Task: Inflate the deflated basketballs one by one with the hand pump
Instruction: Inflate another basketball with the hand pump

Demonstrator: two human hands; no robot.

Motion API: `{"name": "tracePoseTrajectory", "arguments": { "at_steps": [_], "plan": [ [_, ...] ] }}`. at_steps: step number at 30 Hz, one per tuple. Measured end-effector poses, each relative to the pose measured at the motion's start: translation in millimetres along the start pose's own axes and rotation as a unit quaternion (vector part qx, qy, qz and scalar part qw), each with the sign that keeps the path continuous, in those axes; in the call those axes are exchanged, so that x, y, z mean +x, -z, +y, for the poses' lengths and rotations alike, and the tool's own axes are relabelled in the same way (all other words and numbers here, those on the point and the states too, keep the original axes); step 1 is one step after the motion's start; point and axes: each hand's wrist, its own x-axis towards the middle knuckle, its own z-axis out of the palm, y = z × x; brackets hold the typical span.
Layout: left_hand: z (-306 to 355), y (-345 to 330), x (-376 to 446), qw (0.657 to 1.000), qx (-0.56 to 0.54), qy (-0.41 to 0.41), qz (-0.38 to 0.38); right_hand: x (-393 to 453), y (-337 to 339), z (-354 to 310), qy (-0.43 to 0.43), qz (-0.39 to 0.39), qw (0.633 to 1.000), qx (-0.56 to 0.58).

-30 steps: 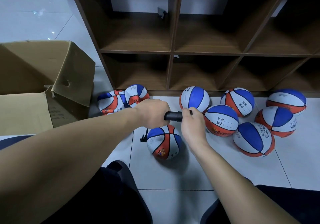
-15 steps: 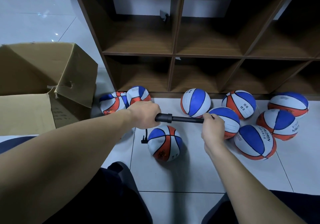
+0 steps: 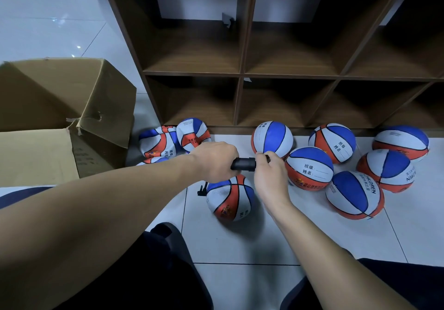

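A black hand pump lies level above a red, white and blue basketball on the floor. My left hand grips the pump's barrel. My right hand grips the handle, pushed in close against the barrel. A short black hose runs from the pump down to the ball's left side. Crumpled, flat basketballs lie in a heap to the left by the shelf foot. Several round basketballs sit to the right.
A brown wooden cubby shelf stands right behind the balls. An open cardboard box sits at the left. My knees in dark trousers frame the white tiled floor in front.
Half a second ago the pump rod was drawn out to the right; now my right hand has pushed the handle back in against the barrel. The left hand held still.
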Motion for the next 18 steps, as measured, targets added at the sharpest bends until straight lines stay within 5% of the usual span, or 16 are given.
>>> {"name": "tracePoseTrajectory", "arguments": {
  "at_steps": [7,13,18],
  "plan": [
    [1.3,3.2,0.6,1.000,0.003,-0.009,-0.014,1.4,-2.8,3.8,-0.015,-0.013,1.000,0.019],
    [-9.3,0.6,3.2,1.000,-0.001,-0.010,-0.019,17.6,9.3,7.3,-0.059,-0.101,0.992,0.055],
    [-34.0,2.1,1.1,0.999,0.003,0.021,-0.031,36.6,37.2,19.0,-0.087,-0.055,0.991,0.091]
  ]
}}
